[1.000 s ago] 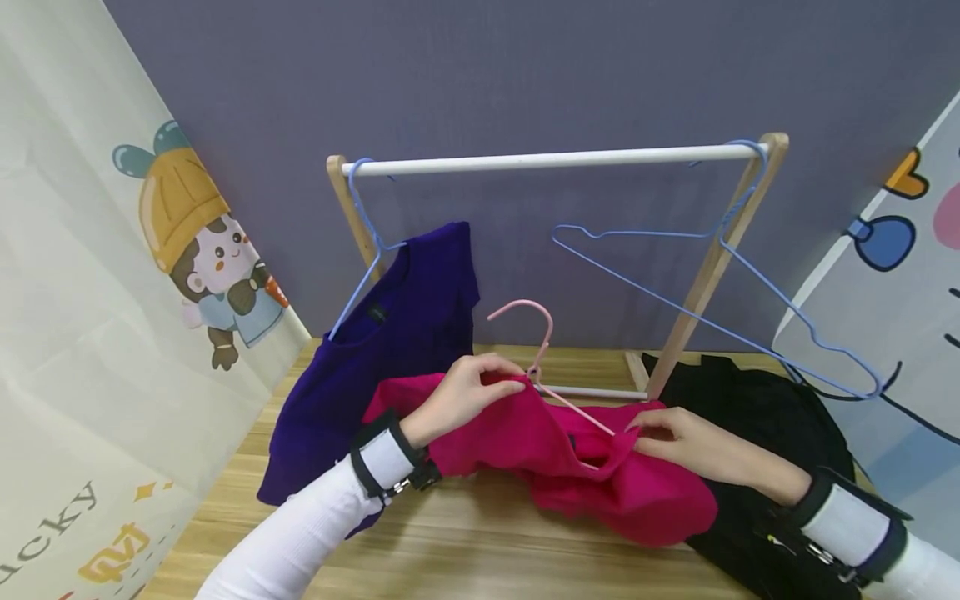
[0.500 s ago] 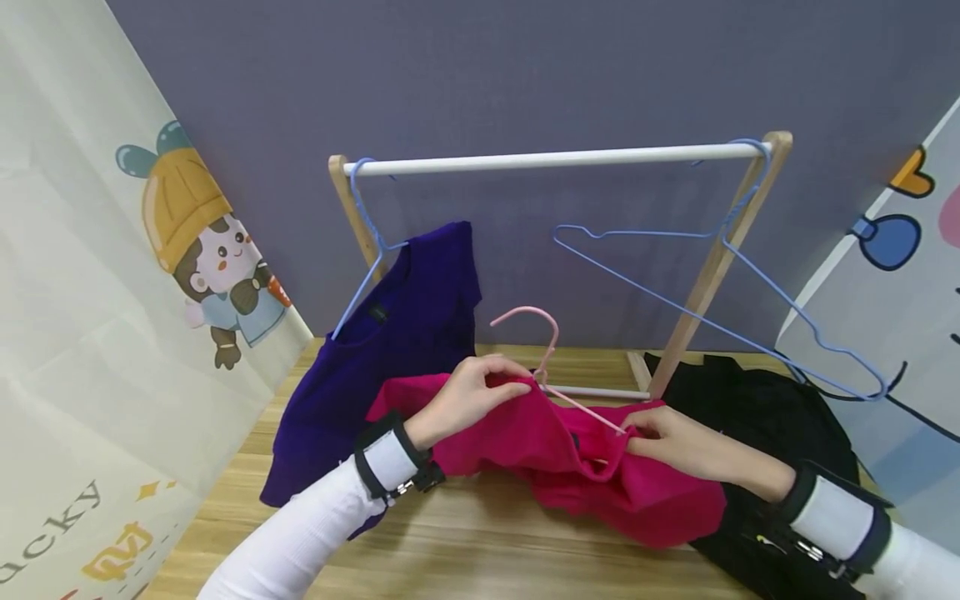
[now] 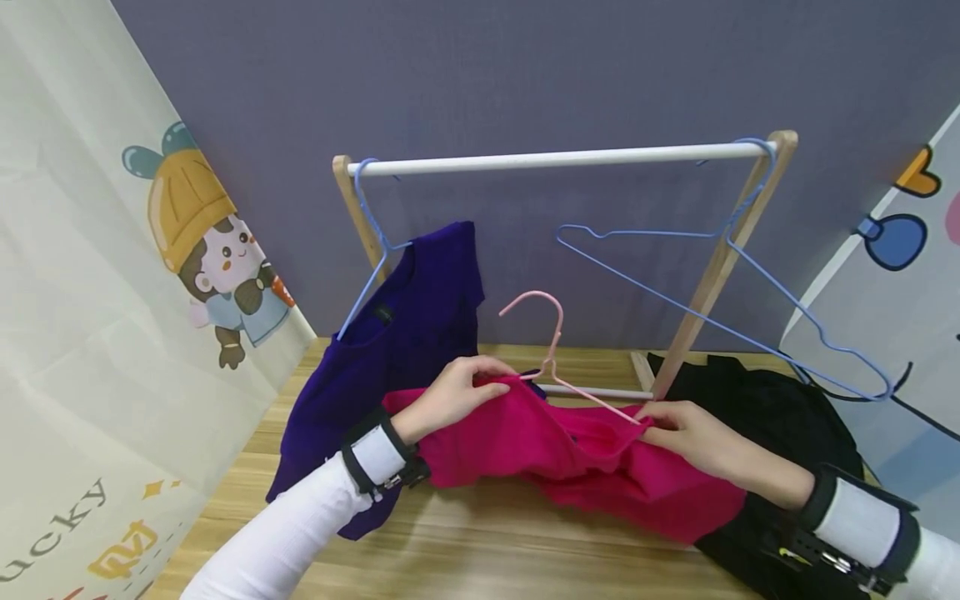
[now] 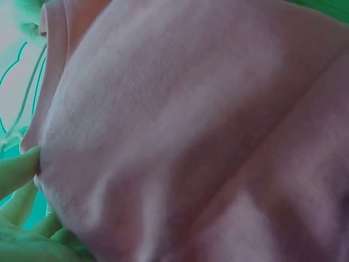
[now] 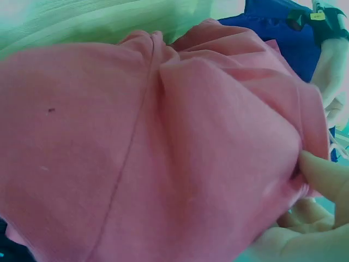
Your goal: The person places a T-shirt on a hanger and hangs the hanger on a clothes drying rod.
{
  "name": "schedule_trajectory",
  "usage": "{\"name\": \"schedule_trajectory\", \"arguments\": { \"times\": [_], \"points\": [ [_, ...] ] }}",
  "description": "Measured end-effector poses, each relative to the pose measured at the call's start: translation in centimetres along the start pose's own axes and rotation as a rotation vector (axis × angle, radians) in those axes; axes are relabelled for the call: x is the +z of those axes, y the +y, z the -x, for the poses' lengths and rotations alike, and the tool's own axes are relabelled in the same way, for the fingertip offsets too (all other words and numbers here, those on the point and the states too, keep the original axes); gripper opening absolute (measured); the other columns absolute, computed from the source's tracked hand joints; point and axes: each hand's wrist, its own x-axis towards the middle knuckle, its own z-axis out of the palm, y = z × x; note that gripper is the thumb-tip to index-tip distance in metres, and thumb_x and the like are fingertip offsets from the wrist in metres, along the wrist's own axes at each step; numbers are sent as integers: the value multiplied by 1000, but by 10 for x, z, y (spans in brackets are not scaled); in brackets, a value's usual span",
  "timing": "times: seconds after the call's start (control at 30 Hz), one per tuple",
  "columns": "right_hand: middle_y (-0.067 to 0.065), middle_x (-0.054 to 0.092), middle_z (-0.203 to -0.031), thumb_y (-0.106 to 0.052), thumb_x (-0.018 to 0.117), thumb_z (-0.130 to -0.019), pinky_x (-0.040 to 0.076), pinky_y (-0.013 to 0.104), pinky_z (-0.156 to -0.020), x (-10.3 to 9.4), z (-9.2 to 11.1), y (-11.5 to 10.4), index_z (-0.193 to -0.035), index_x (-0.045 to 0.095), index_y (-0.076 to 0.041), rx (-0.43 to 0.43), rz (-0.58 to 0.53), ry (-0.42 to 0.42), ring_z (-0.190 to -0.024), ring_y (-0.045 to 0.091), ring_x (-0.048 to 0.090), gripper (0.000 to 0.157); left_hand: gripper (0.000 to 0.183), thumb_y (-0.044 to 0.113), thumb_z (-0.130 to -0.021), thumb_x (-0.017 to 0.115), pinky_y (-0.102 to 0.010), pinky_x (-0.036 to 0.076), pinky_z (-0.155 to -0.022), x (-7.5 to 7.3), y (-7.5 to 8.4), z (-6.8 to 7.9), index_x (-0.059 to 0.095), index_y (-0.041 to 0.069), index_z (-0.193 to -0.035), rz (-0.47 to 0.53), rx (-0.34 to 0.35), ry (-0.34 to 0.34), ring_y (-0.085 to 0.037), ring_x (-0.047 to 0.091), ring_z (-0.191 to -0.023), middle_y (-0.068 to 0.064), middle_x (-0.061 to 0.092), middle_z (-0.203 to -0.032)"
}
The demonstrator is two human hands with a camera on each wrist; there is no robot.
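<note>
A magenta short garment (image 3: 517, 442) is held up between both hands over the wooden table. A pink hanger (image 3: 556, 337) sits partly inside its neck opening, hook pointing up and one sloping arm reaching to the right side of the collar. My left hand (image 3: 456, 398) pinches the fabric at the left of the neckline. At the right, my right hand (image 3: 693, 437) grips the collar edge beside the hanger's arm tip. In the left wrist view, thumb and fingers hold the neckline of the garment (image 4: 163, 120). The right wrist view has the right hand (image 5: 322, 202) pinching bunched cloth.
Behind stands a wooden rack with a white rail (image 3: 562, 158). A purple top (image 3: 427, 308) hangs at its left on a blue hanger (image 3: 367, 218). Another blue hanger (image 3: 637, 287) hangs bare at the right. Black cloth (image 3: 742, 408) lies on the table (image 3: 450, 550) at the right.
My right hand has shifted a little right, drawing the collar along the hanger's arm. The hanger's hook now sits slightly higher and further right. The left hand has moved slightly left.
</note>
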Motion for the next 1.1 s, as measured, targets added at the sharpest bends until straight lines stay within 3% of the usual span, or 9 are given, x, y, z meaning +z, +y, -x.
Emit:
{"name": "schedule_trajectory", "arguments": {
  "times": [0.13,0.3,0.6,0.77,0.97,1.1],
  "points": [
    [4,59,-84,-12,55,-85,47,25,-49,-5,10,-2,-99,58,-6,10,44,47,-62,8,49,16,16,10,-79,62,-35,48,-74,-2,-5,2,64,9,-95,-21,-20,-3,-12,56,-83,-8,65,-94],
    [9,59,-89,-12,55,-85,47,26,-45,-13,24,-6,-101,58,-5,85,92,109,-55,9,48,18,15,9,-78,63,-32,47,-66,-4,-10,6,64,9,-92,-65,-51,16,-9,54,-70,-5,65,-84],
    [12,60,-94,-13,53,-87,49,28,-46,-24,40,-8,-106,55,-2,176,99,138,-55,12,51,23,11,9,-76,65,-37,47,-70,-6,-15,7,64,9,-87,-103,-30,78,-13,55,-77,-5,62,-84],
    [12,59,-90,-16,51,-88,53,29,-52,-27,46,-6,-110,51,1,162,-59,-12,-59,16,57,28,10,8,-78,63,-39,46,-75,-6,-20,9,62,8,-87,-111,-20,91,-17,54,-82,-6,61,-86],
    [8,63,-94,-4,45,-89,54,29,-58,-32,52,1,-111,52,0,-44,-248,-281,-71,21,60,23,9,7,-77,64,-40,46,-75,-6,-20,5,63,9,-85,-120,-4,102,-17,54,-82,-6,62,-86],
    [5,63,-97,-1,46,-88,52,25,-61,-28,53,-2,-111,54,-6,-115,-323,-442,-71,16,59,25,8,9,-76,65,-39,46,-76,-5,-19,0,64,11,-84,-131,12,102,-16,54,-84,-5,62,-85]
  ]
}}
